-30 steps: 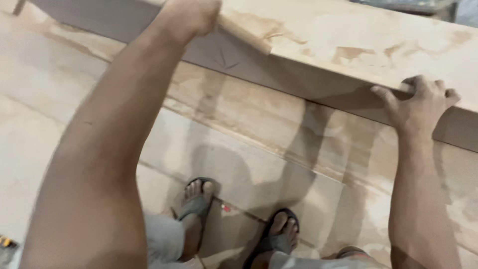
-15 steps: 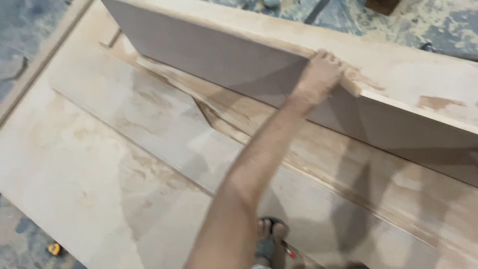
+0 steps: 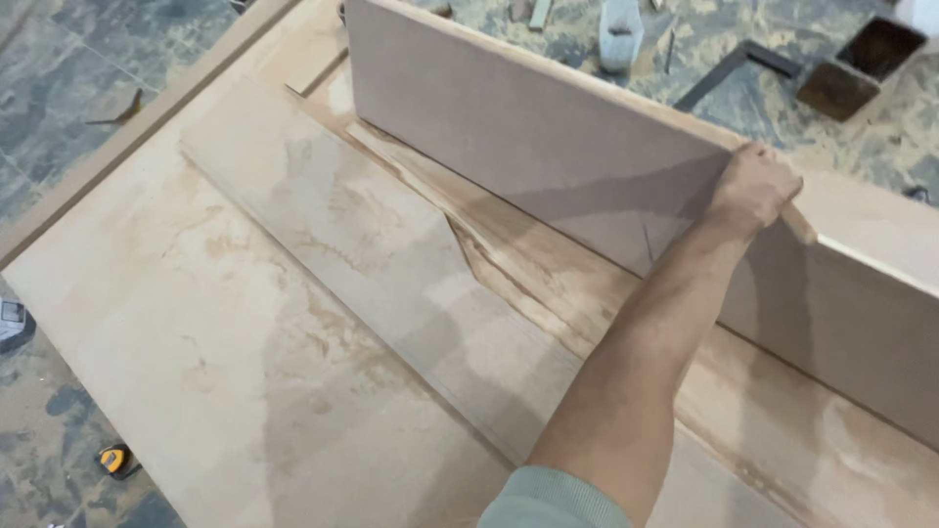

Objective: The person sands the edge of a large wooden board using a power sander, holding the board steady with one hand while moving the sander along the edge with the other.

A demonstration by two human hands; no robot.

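Observation:
My left hand (image 3: 758, 186) is closed over the top edge of a long brown board (image 3: 528, 127) that stands on its long edge. The board runs from the upper middle down to the right edge of the head view. My forearm reaches to it from the bottom centre, with a pale green sleeve at the elbow. The board stands on a stack of flat, dusty pale boards (image 3: 323, 235) lying on the floor. My right hand is out of view.
A wide flat panel (image 3: 166, 323) fills the left and centre. On the tiled floor beyond the upright board are a white container (image 3: 621, 34), a black square ruler (image 3: 729, 68) and two dark square blocks (image 3: 861, 64). A yellow tape measure (image 3: 115, 460) lies at the lower left.
The view has swung left and up, away from my feet. My right hand, on the board's edge one second ago, has gone out of view. My left hand keeps its hold on the top edge.

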